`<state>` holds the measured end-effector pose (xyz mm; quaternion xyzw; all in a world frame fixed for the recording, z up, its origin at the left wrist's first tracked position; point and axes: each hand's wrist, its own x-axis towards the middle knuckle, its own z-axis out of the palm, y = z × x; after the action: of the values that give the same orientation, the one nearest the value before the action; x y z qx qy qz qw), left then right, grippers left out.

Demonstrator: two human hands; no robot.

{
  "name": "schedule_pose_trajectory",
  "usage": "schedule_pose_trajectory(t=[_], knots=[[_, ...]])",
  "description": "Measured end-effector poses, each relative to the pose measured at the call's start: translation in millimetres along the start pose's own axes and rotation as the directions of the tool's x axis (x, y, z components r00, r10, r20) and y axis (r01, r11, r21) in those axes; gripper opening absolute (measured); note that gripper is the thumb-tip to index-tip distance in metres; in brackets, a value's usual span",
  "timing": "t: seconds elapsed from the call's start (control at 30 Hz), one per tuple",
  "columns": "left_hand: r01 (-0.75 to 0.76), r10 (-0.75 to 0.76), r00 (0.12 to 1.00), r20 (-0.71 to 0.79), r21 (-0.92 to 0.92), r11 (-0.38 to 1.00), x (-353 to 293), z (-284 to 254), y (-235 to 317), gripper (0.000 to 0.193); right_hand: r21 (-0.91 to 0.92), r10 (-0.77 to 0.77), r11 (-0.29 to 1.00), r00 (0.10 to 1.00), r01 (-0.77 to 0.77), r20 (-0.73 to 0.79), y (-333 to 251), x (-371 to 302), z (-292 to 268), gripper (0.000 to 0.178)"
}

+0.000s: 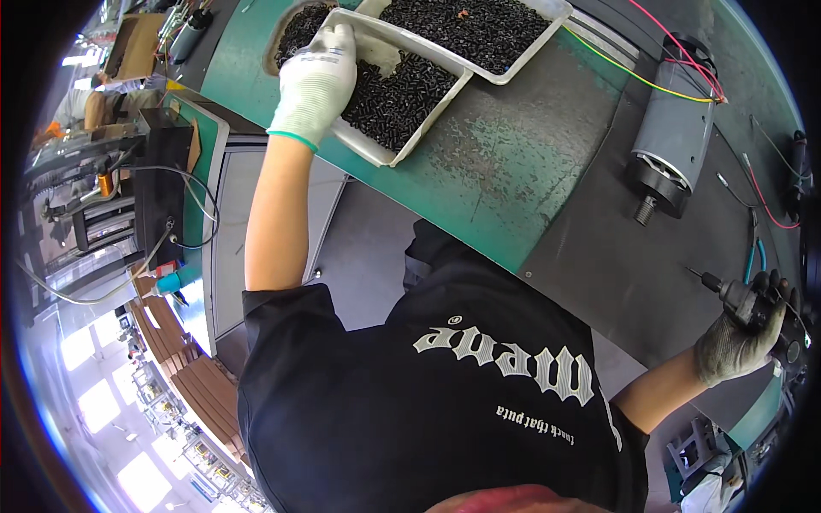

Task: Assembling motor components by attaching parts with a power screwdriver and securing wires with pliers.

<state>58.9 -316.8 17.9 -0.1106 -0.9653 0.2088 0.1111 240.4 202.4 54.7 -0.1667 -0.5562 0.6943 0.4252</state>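
My left hand [318, 73], in a white knitted glove, reaches over the near tray [445, 107] and a small bin [276, 43] beside it. Its fingers are bent and pressed together, and whatever lies between them is hidden. Small black screw-like parts [398, 98] fill much of the tray; similar ones lie in the bin. At the far right, my right hand [742, 340], in a greyish glove, grips a dark power screwdriver [742, 299]. Its bit points left, above the dark bench surface.
Another tray [505, 79] of black parts stands behind. A grey cylindrical motor [676, 128] with red and yellow wires lies at the right. Blue-handled pliers [756, 256] rest near the screwdriver. A green mat [505, 197] covers part of the bench; a cabinet [244, 231] stands left.
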Motion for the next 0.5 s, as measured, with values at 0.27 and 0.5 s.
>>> schedule_pose_trajectory(t=[0.27,0.5], knots=[[0.205,0.07,0.974,0.213,-0.717,-0.667,-39,-117,108,0.024,0.309,0.307,0.858,0.892,-0.41,0.331,-34,-13,24,0.026],[0.582,0.587,0.81,0.004,0.121,-0.804,-66,-131,227,0.034,0.625,-0.163,0.733,0.823,-0.268,0.544,-43,-30,103,0.024]])
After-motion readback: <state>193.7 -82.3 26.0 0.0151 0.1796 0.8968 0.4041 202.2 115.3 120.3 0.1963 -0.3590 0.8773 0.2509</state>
